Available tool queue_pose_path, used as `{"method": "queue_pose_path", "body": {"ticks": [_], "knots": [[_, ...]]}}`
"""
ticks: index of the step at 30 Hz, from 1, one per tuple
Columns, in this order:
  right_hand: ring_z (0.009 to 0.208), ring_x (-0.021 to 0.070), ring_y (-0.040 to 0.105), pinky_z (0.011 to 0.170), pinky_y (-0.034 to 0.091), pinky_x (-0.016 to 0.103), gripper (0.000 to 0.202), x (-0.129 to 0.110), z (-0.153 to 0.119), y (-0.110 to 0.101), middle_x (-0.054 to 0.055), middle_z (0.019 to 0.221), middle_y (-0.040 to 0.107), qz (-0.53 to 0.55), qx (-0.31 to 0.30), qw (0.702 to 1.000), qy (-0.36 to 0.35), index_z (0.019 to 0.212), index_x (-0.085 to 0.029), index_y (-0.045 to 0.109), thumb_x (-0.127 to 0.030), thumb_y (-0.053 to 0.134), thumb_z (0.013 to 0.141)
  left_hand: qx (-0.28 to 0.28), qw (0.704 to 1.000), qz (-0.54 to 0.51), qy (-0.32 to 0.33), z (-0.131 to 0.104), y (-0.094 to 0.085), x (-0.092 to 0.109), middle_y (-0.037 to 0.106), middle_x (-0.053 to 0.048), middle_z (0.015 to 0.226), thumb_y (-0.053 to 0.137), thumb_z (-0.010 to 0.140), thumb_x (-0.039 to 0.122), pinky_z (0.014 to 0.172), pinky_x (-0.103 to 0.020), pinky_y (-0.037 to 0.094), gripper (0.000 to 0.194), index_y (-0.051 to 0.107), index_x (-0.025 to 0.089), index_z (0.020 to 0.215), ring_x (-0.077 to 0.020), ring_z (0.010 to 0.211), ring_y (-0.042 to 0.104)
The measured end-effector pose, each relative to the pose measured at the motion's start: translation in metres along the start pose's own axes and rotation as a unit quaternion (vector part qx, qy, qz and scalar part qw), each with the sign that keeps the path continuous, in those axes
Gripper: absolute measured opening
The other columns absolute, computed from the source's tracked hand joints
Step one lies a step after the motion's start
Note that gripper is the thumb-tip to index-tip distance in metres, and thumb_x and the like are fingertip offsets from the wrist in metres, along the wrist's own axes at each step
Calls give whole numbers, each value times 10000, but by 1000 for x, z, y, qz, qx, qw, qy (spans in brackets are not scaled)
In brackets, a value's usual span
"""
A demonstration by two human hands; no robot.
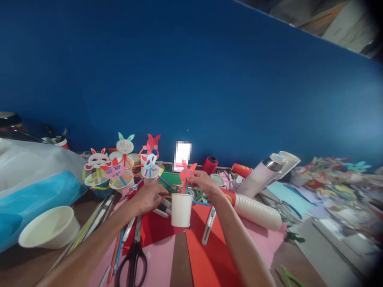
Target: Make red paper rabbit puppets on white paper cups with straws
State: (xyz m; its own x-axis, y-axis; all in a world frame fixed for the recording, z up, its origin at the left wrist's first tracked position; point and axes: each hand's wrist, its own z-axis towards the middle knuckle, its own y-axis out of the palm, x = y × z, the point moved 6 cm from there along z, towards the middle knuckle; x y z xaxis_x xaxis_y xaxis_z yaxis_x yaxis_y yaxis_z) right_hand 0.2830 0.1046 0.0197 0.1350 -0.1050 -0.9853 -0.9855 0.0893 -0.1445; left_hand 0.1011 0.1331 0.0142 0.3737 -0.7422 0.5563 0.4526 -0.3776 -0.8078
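Observation:
A white paper cup [181, 213] stands in front of me, upright, with an orange-red paper animal figure [187, 173] rising from its mouth. My right hand [205, 183] pinches the figure by the side of its head. On the cup's left, my left hand [151, 197] has its fingers curled together at the end of a thin orange strip [169, 196] that reaches to the rim. A blue strip [202, 203] sticks out on the cup's right, below my right wrist. What lies under my left palm is hidden.
Several cups with paper animal figures [125, 146] stand at the back left. Black-handled scissors [136, 253] and a white box cutter [208, 225] lie near my forearms. A stack of paper cups [259, 211] and a bottle [259, 175] are at right; a white bowl [50, 229] is at left.

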Motion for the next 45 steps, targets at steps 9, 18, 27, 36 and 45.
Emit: {"method": "queue_pose_path", "body": {"ticks": [9,18,27,36,45], "knots": [[506,75,438,511,336,209,130,-9,-3,-9,-12,594,560,40,-9,999,-26,678,-127,613,-238,601,610,-70,979,189,-31,-2,21,3,591,-101,844,560,662,222,720,-366,336,230,631,172,875,-280,862,495],[495,73,424,512,325,212,135,-9,-2,-14,-21,545,525,57,6,998,-34,652,-120,595,-246,615,606,8,982,184,-38,1,18,-1,568,-59,913,490,730,156,818,-362,326,263,613,234,949,-228,933,459],[493,69,430,491,328,196,99,-6,-1,-16,-19,564,536,54,-3,998,-36,650,-130,592,-221,602,612,39,984,176,-13,-2,35,11,532,-84,1015,507,754,262,820,-385,343,177,624,202,872,-247,959,449],[471,70,462,491,365,196,121,15,4,-14,-25,529,536,13,-35,998,42,596,-133,568,-237,626,574,48,993,109,15,3,29,0,532,-72,978,487,743,175,764,-324,394,136,600,196,816,-213,936,467],[474,66,451,470,346,187,151,29,10,-12,-7,573,559,-41,-40,997,46,639,-123,577,-262,621,600,149,979,-113,-77,5,4,-17,637,-50,816,375,818,292,695,-258,424,261,606,172,827,-169,775,562]]}}
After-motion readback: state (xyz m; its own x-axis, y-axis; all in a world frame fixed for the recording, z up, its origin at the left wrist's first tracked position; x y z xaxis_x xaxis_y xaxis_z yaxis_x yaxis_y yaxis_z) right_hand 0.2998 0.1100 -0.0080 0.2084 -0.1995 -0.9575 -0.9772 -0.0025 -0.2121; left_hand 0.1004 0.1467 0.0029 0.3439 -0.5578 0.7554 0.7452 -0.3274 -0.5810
